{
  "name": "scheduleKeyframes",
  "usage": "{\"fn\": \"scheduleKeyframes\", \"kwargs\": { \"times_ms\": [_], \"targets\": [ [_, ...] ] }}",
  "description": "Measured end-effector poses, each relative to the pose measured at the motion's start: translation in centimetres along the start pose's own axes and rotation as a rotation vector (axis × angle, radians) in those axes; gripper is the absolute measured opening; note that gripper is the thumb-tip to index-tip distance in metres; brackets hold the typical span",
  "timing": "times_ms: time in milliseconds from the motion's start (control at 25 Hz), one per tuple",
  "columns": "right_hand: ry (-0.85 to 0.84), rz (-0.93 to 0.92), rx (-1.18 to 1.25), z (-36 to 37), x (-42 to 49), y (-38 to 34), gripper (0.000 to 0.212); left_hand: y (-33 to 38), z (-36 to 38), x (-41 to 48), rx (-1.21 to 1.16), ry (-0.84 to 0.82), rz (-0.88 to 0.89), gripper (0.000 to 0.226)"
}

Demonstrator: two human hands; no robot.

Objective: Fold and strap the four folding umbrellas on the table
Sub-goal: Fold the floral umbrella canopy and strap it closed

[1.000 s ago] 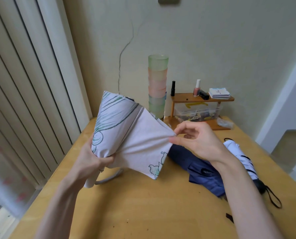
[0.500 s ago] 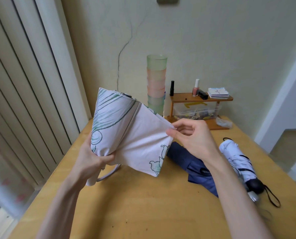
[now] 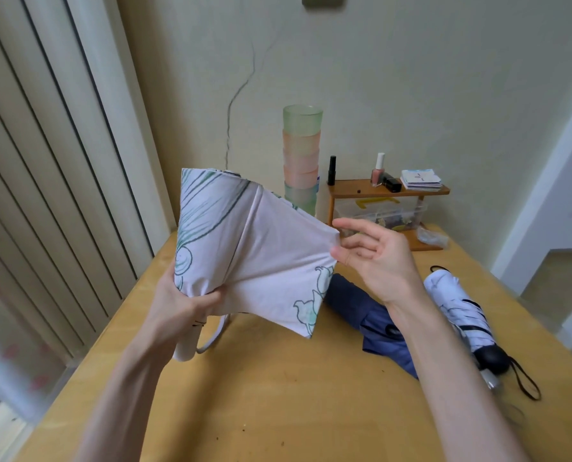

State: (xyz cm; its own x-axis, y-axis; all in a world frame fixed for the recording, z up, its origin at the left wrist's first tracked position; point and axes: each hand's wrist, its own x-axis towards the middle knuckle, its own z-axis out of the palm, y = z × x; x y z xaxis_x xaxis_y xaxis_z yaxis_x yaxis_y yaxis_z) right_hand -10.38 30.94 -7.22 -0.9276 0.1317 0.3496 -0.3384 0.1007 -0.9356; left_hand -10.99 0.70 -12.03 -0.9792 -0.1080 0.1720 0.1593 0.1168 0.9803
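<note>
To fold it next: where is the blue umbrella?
Head view: the blue umbrella lies on the table right of centre, between the pink umbrella and the white umbrella.

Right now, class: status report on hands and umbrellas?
Left hand grips pale umbrella. Right hand pinches its panel edge. Navy umbrella, white umbrella lie on table.

- Pink umbrella [image 3: 254, 255]: soft matt cloth, printed with green lines; its handle [image 3: 185, 349] is smooth white plastic.
- Navy umbrella [image 3: 377, 325]: matt, creased cloth.
- White umbrella [image 3: 454, 305]: cloth, slight sheen.
- Table [image 3: 278, 411]: smooth yellowish wood, faintly glossy.
- Stacked cups [image 3: 301, 155]: frosted, translucent plastic.
</note>
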Motion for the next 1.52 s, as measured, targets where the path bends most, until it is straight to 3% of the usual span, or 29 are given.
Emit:
{"fn": "scheduleKeyframes", "kwargs": {
  "times_ms": [200, 320, 440, 640, 800, 960, 1080, 1240, 1400, 1520],
  "targets": [
    [-0.045, -0.027, 0.124, 0.9, -0.6, -0.6, 0.045, -0.1, 1.0, -0.1, 0.021, -0.027, 0.015, 0.058],
    [-0.096, -0.174, -0.082, 0.4, -0.4, -0.8, 0.025, 0.2, 1.0, -0.2, 0.046, -0.048, 0.012, 0.074],
    [-0.129, -0.140, -0.263, -0.1, -0.2, -0.8, 0.016, 0.4, 0.8, -0.4, 0.035, -0.047, 0.005, 0.087],
    [-0.028, -0.036, -0.514, -0.7, -0.1, -0.8, 0.022, 0.6, 1.1, -0.4, 0.081, -0.043, 0.054, 0.071],
    [-0.063, 0.022, -0.241, -1.3, 0.0, -1.2, 0.007, 0.2, 1.7, -0.1, 0.074, -0.002, 0.058, 0.060],
    [-0.059, -0.048, -0.026, -0.8, -0.1, -1.6, 0.003, -0.7, 2.3, 0.1, 0.054, 0.022, 0.064, 0.056],
    [-0.052, -0.081, -0.066, -0.5, -0.1, -1.2, 0.010, -0.7, 2.7, -0.1, 0.031, 0.042, 0.062, 0.057],
    [-0.051, -0.046, -0.378, -0.9, 0.0, -0.5, 0.015, -0.3, 2.2, 0.0, 0.084, 0.034, 0.102, 0.061],
    [0.027, -0.028, -0.112, -0.7, 0.2, -0.4, 0.016, 0.0, 1.6, 0.3, 0.072, 0.092, 0.119, 0.064],
    [-0.037, 0.049, 0.194, 0.5, -0.2, -0.2, 0.039, 0.3, 2.3, -0.1, 0.023, 0.092, 0.133, 0.073]
  ]
}}
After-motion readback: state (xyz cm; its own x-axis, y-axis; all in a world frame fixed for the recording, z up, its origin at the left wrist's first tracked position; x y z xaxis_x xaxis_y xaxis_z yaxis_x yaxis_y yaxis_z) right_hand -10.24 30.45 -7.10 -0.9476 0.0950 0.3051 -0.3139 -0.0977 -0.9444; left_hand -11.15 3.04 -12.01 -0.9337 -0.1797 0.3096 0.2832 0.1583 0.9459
